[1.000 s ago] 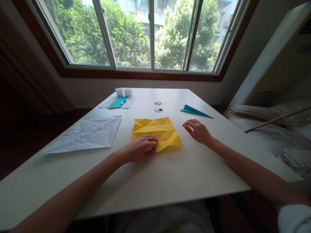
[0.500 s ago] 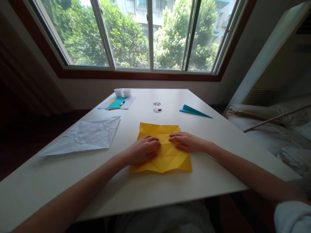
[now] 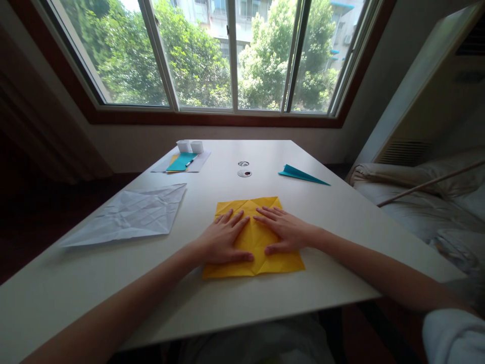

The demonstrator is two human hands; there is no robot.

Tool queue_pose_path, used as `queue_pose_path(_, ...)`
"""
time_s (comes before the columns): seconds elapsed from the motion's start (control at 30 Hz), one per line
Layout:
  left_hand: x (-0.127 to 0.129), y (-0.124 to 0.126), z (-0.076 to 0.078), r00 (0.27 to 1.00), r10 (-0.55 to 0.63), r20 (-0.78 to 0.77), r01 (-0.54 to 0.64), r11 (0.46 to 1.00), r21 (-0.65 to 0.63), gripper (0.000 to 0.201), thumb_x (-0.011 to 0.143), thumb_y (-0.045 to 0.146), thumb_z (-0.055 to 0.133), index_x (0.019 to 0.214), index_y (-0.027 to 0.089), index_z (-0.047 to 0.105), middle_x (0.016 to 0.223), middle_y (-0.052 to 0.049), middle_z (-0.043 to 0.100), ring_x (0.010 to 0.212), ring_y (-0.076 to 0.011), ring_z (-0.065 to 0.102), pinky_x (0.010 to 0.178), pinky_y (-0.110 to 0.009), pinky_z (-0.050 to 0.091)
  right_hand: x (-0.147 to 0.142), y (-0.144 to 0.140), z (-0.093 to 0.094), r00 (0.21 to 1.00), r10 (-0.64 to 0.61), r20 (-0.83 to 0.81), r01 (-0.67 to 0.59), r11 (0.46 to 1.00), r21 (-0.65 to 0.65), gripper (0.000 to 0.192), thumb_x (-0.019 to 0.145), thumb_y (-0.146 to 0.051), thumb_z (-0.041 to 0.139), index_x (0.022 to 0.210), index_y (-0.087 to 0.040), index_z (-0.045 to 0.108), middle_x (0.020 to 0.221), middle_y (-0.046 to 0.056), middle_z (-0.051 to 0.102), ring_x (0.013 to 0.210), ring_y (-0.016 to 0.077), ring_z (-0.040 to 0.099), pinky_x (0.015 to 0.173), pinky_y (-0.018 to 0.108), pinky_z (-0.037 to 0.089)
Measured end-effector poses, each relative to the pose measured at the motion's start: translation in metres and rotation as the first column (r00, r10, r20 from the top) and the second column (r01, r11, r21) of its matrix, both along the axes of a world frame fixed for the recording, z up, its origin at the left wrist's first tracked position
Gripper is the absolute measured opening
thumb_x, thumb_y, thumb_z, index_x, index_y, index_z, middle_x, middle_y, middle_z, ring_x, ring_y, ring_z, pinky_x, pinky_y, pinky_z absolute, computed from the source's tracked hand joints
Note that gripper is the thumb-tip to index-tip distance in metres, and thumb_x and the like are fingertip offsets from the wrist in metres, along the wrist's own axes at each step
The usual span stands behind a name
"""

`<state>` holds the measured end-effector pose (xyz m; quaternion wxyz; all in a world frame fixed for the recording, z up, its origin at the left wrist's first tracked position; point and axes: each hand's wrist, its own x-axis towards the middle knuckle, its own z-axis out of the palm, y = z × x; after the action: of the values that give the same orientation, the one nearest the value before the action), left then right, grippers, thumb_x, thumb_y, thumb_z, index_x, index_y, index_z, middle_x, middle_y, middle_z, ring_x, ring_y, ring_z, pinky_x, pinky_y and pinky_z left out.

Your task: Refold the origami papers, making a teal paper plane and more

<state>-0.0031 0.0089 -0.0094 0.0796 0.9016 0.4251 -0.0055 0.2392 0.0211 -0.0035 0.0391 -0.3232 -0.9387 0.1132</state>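
A creased yellow sheet of paper (image 3: 254, 263) lies unfolded on the white table near its front edge. My left hand (image 3: 226, 238) rests flat on the sheet's left half, fingers spread and pointing away from me. On the right half lies my right hand (image 3: 282, 230), also flat, with its fingers apart and its thumb toward the left thumb. A strip of yellow paper shows between the two hands. Fold lines cross the sheet, and parts of it are hidden under my palms.
A crumpled white sheet (image 3: 132, 212) lies to the left. Beyond it are teal paper (image 3: 181, 162), a pen (image 3: 191, 161) and two small white boxes (image 3: 190, 146). A teal paper plane (image 3: 303, 175) sits at the right, with round grommets (image 3: 244, 173) mid-table.
Both hands have opened from curled fingers to flat, spread palms on the yellow paper. The sheet now lies flatter, its near edge straighter.
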Motion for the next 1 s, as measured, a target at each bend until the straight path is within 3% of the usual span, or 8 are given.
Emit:
queue_pose_path(0.2, 0.001, 0.002, 0.004, 0.999, 0.033, -0.026, -0.033, 0.999, -0.003, 0.106, 0.060, 0.083, 0.037, 0.142, 0.020, 0.017, 0.148, -0.013, 0.012, 0.134, -0.0361, 0.011, 0.106, -0.047, 0.015, 0.001, 0.009, -0.006, 0.999, 0.000, 0.041, 0.004, 0.996, -0.089, 0.098, 0.068, -0.071, 0.048, 0.143, -0.019, 0.012, 0.149, 0.010, 0.008, 0.136, 0.0289, 0.007, 0.111, 0.043, 0.006)
queue_pose_path(0.4, -0.002, 0.005, 0.011, 0.996, 0.060, -0.070, -0.066, 0.995, -0.076, 0.117, 0.056, 0.084, 0.039, 0.143, 0.011, 0.009, 0.148, -0.015, 0.006, 0.135, -0.0336, 0.006, 0.108, -0.044, 0.013, 0.007, 0.015, -0.002, 0.993, -0.044, 0.111, 0.061, 0.986, -0.156, 0.106, 0.062, -0.072, 0.054, 0.143, -0.025, 0.004, 0.150, 0.008, -0.001, 0.136, 0.0301, -0.003, 0.109, 0.046, 0.000)
queue_pose_path(0.63, -0.031, 0.016, 0.023, 0.984, 0.022, -0.175, -0.064, 0.969, -0.239, 0.125, 0.053, 0.080, 0.049, 0.141, 0.010, -0.006, 0.146, -0.016, -0.010, 0.135, -0.0347, -0.003, 0.106, -0.055, 0.007, 0.031, 0.026, 0.002, 0.987, -0.059, 0.152, 0.095, 0.965, -0.244, 0.118, 0.054, -0.071, 0.061, 0.142, -0.025, -0.001, 0.149, 0.011, -0.005, 0.135, 0.0340, -0.006, 0.105, 0.056, -0.008)
queue_pose_path(0.8, -0.043, 0.021, 0.025, 0.982, 0.047, -0.185, -0.096, 0.960, -0.263, 0.128, 0.049, 0.074, 0.058, 0.142, 0.011, -0.004, 0.146, -0.020, -0.007, 0.134, -0.0377, -0.004, 0.102, -0.060, 0.008, 0.049, 0.031, 0.001, 0.986, -0.080, 0.147, 0.118, 0.955, -0.271, 0.125, 0.047, -0.068, 0.067, 0.142, -0.024, -0.001, 0.149, 0.012, -0.006, 0.134, 0.0363, -0.008, 0.103, 0.060, -0.007)
queue_pose_path(1.0, -0.040, 0.019, 0.026, 0.979, 0.059, -0.195, -0.110, 0.959, -0.262, 0.129, 0.049, 0.074, 0.059, 0.142, 0.011, -0.004, 0.146, -0.020, -0.007, 0.134, -0.0367, -0.004, 0.103, -0.059, 0.008, 0.051, 0.033, 0.000, 0.988, -0.070, 0.134, 0.106, 0.953, -0.284, 0.125, 0.046, -0.067, 0.069, 0.142, -0.026, -0.001, 0.149, 0.012, -0.006, 0.133, 0.0368, -0.009, 0.102, 0.060, -0.006)
